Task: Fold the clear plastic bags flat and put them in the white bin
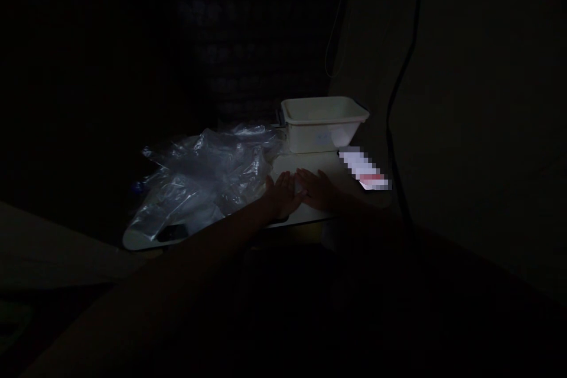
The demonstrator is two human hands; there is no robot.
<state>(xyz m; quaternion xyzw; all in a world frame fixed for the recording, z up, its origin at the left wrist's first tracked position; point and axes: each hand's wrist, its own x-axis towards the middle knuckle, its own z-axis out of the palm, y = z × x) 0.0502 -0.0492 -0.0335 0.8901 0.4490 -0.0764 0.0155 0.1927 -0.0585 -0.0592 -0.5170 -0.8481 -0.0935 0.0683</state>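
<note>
My left hand (282, 194) lies flat on the pale tabletop (305, 161), its fingers stretched forward. Close beside it my right hand (316, 190) rests palm down, with fingers pointing toward the left one. Both look open, and nothing shows in either; whatever may be under the palms is hidden. To the left of my left hand spreads a heap of clear plastic bags (208, 171), crumpled and shiny. A lit phone (364, 169), its screen blurred out, lies to the right of my right hand.
Behind my hands stands a white plastic basin (323, 136) with dark handles. A dark cable (392, 106) hangs down on the right, past the table's edge. A brick wall (248, 29) rises at the back. The room is very dark.
</note>
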